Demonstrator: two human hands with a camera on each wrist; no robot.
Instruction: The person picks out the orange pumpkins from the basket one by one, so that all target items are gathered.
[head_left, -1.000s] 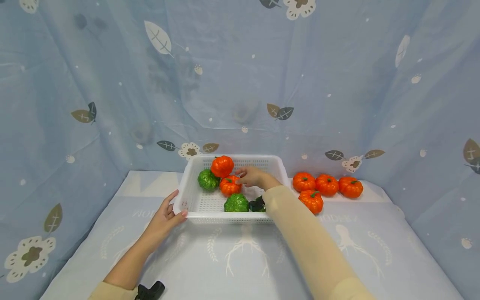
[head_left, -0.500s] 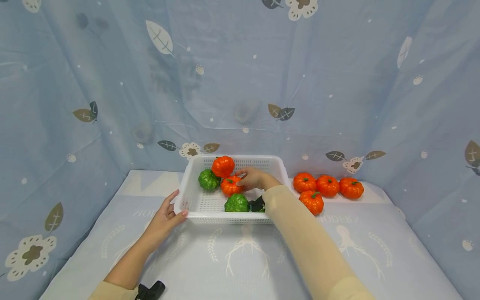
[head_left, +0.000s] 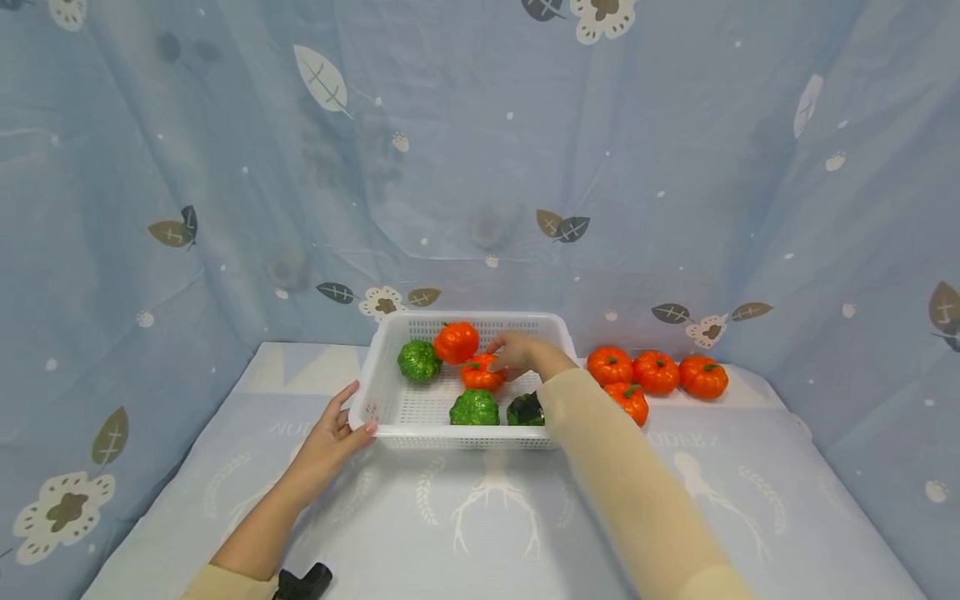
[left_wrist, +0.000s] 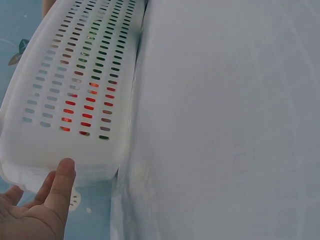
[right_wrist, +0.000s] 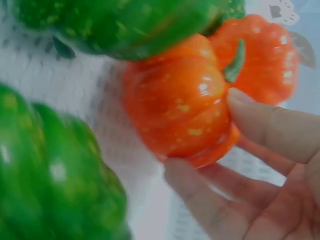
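My right hand [head_left: 521, 356] is inside a white perforated basket [head_left: 442, 432]. Its thumb and fingers pinch a small orange pumpkin [right_wrist: 175, 100] with a green stem. Touching that one at the back is another orange pumpkin [head_left: 456, 342]. One green pumpkin [head_left: 418, 361] lies at the basket's left, a second green pumpkin [head_left: 474, 407] near the front wall. Partly covered by the right wrist is a third green pumpkin [head_left: 517, 413]. My left hand [head_left: 324, 442] touches the basket's left front corner, fingers extended; in the left wrist view a straight digit rests against the end wall.
Right of the basket, several orange pumpkins [head_left: 656, 372] sit on the cloth-covered table [head_left: 480, 517]; the right sleeve partly hides the nearest. A blue patterned curtain [head_left: 480, 167] hangs behind. A black device [head_left: 303, 581] is at my left wrist.
My right hand has moved right with the pinched orange pumpkin, away from the left green one. The orange pumpkin behind has shifted right and slightly forward. The left hand stays put.
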